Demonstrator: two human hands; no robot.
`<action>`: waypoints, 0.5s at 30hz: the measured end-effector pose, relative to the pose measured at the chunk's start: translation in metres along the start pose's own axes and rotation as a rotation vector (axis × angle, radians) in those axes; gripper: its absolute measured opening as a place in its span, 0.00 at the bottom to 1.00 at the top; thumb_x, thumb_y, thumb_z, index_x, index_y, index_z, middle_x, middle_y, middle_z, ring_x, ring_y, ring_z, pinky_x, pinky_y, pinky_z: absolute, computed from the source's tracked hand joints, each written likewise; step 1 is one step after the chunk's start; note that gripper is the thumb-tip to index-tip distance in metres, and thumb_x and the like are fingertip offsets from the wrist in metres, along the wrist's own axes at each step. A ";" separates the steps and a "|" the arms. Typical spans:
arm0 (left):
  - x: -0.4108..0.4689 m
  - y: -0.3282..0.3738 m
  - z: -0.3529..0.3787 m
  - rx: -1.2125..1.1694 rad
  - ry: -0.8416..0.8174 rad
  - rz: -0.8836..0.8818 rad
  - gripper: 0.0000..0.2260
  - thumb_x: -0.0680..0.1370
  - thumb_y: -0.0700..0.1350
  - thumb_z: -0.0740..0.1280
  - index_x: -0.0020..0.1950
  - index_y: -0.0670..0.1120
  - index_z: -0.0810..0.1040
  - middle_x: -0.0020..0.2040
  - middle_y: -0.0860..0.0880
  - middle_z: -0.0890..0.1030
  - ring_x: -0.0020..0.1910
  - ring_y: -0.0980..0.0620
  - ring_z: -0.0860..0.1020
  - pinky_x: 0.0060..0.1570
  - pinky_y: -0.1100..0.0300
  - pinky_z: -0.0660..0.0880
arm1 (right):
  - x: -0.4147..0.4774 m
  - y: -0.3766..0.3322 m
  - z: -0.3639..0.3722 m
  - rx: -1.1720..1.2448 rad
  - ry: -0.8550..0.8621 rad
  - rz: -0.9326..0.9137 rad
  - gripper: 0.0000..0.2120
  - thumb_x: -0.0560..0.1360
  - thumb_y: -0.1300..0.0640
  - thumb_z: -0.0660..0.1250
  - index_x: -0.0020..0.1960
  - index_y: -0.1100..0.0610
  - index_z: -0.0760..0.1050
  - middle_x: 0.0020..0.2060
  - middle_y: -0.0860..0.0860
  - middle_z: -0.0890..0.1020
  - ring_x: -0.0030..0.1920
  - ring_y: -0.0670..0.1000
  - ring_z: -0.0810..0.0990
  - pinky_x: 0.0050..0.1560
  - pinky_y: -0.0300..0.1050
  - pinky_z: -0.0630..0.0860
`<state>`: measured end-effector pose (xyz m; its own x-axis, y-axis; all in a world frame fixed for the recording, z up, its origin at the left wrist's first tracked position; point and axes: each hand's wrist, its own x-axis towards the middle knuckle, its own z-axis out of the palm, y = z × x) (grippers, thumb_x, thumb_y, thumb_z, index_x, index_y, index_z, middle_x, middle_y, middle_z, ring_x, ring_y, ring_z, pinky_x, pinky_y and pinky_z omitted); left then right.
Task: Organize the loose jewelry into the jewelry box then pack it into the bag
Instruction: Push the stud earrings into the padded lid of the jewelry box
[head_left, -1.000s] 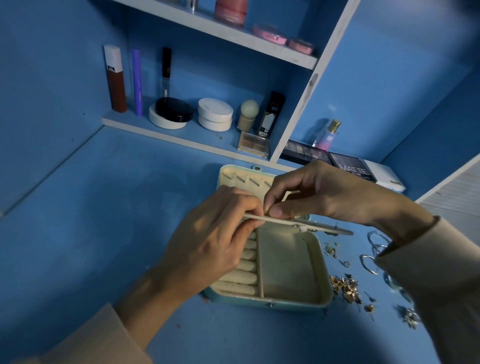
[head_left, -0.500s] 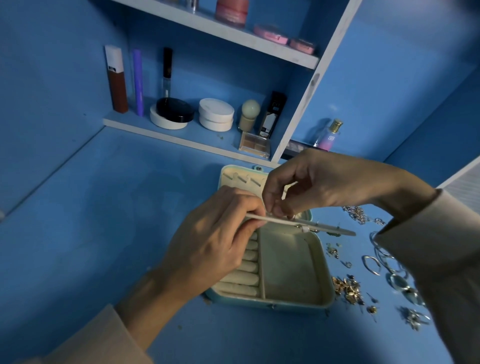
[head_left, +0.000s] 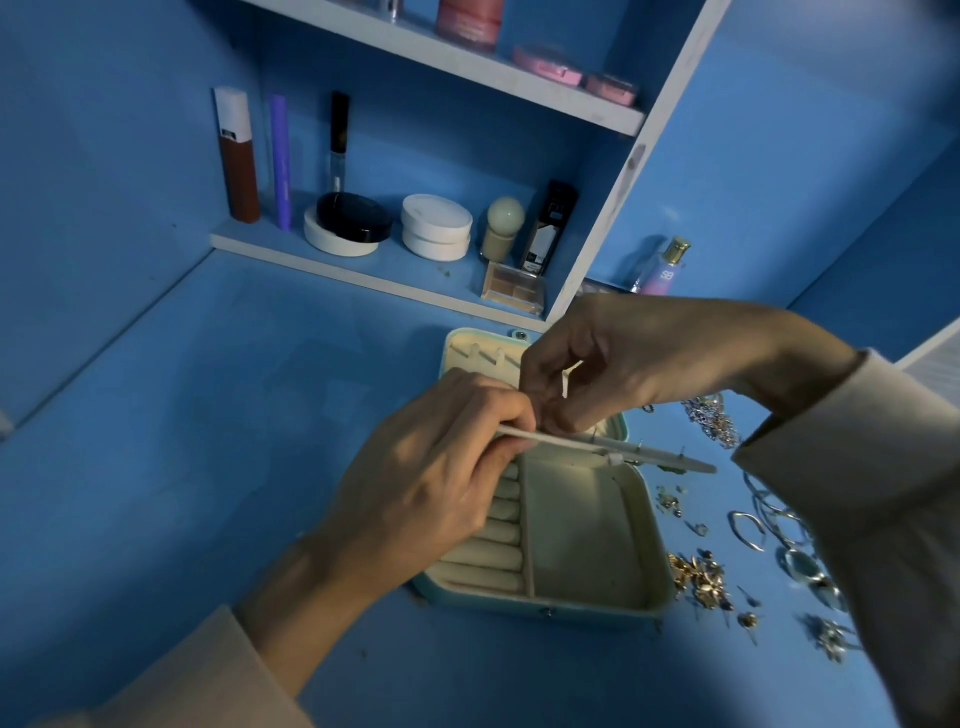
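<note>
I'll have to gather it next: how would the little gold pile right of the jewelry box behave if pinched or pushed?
The gold pile looks like many separate tiny pieces, so a push would probably scatter it rather than slide it whole. The pieces seem thin and spiky, so a pinch may lift several tangled together.

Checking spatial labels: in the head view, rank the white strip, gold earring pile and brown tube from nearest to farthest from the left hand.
1. white strip, pinched in the left hand, over the jewelry box.
2. gold earring pile, on the table right of the box.
3. brown tube, upright on the back shelf, far left.
</note>
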<state>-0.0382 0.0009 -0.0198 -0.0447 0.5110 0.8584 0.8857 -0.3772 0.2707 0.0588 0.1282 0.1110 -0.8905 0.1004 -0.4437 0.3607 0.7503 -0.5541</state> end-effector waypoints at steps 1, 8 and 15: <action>0.000 0.000 0.000 0.000 0.004 0.000 0.05 0.78 0.39 0.65 0.49 0.45 0.69 0.45 0.51 0.73 0.43 0.52 0.75 0.43 0.57 0.74 | 0.000 0.000 0.001 0.011 0.009 0.007 0.08 0.70 0.70 0.66 0.37 0.60 0.77 0.28 0.47 0.76 0.26 0.40 0.70 0.29 0.27 0.65; 0.003 0.001 0.000 0.004 0.048 -0.041 0.05 0.77 0.41 0.66 0.49 0.44 0.71 0.42 0.48 0.77 0.43 0.53 0.75 0.47 0.62 0.73 | -0.009 0.014 0.006 0.114 0.134 -0.004 0.06 0.72 0.68 0.67 0.44 0.58 0.79 0.37 0.55 0.81 0.35 0.45 0.76 0.38 0.34 0.72; 0.010 -0.006 0.004 -0.040 0.090 -0.178 0.07 0.76 0.44 0.67 0.51 0.47 0.71 0.45 0.52 0.77 0.46 0.59 0.74 0.52 0.76 0.66 | -0.035 0.042 0.020 0.449 0.710 0.004 0.05 0.75 0.64 0.65 0.46 0.59 0.79 0.37 0.52 0.82 0.40 0.49 0.78 0.45 0.46 0.73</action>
<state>-0.0416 0.0116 -0.0144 -0.2416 0.5023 0.8303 0.8411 -0.3183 0.4373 0.1107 0.1434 0.0887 -0.7980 0.6024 0.0188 0.3068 0.4328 -0.8477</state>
